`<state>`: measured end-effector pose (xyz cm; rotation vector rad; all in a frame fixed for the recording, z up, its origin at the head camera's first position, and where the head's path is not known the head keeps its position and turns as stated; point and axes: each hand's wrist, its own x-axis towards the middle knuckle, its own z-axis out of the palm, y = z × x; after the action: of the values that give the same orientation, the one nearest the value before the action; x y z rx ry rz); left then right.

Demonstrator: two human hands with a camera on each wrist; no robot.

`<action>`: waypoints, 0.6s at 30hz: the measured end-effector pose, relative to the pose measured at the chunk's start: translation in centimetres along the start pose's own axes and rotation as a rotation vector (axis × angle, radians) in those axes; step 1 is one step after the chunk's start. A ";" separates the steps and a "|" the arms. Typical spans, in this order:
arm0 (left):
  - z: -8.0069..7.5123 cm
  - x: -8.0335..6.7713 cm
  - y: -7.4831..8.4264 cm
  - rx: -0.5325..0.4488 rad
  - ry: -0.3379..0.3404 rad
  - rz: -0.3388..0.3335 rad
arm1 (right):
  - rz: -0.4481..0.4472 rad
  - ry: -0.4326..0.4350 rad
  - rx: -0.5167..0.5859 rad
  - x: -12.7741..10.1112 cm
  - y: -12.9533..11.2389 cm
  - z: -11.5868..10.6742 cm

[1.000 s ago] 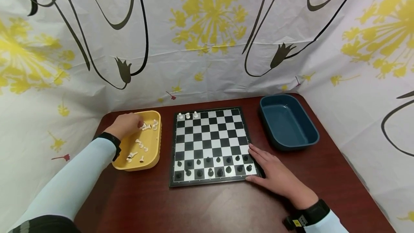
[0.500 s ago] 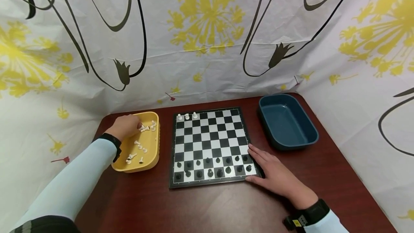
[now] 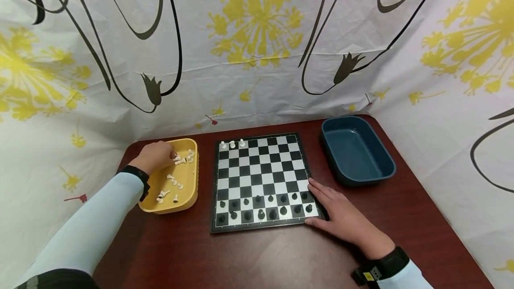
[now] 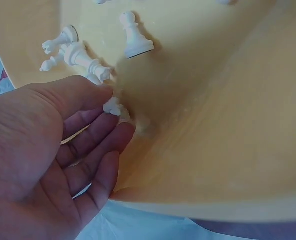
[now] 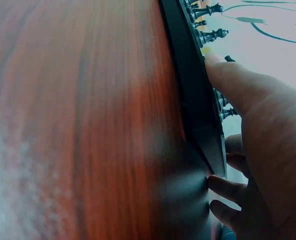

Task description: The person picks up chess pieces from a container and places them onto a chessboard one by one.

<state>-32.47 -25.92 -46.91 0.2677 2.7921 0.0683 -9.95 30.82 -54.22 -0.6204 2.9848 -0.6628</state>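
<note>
In the head view, my left hand [image 3: 155, 156] reaches into the far left part of the yellow tray [image 3: 195, 182]. Its thumb and fingertips pinch a small white chess piece [image 4: 113, 106], mostly hidden by the fingers in the left wrist view. More white pieces lie loose beside it, among them a pawn [image 4: 134, 37]. My right hand [image 3: 341, 213] rests at the near right corner of the chessboard [image 3: 261, 168], fingers extended along the side, thumb at the front edge. Black pieces [image 3: 261, 214] fill the two near rows. Three white pieces [image 3: 232, 144] stand in the far left corner.
A dark blue tray [image 3: 357, 155] stands to the right of the board on the reddish-brown wooden table [image 3: 241, 258]. Patterned white cloth [image 3: 257, 88] hangs behind the table and along its sides.
The head view has shifted very slightly. My left hand stays in the yellow tray with small finger movements among the pieces, and my right hand keeps its place at the board's corner.
</note>
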 end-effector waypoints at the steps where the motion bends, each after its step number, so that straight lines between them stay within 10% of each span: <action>1: 0.0 0.0 0.0 -0.004 -0.003 -0.002 | -0.001 0.001 0.000 0.0 0.0 0.0; 9: -0.6 -0.3 -0.3 -0.062 0.013 -0.026 | -0.001 0.001 -0.007 0.0 0.0 0.0; 18: -3.7 -1.0 0.8 -0.031 0.138 0.097 | 0.003 -0.003 0.000 -0.1 0.0 -0.1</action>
<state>-32.62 -25.39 -43.05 0.4052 2.9101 0.1585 -9.88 30.85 -54.10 -0.6161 2.9821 -0.6614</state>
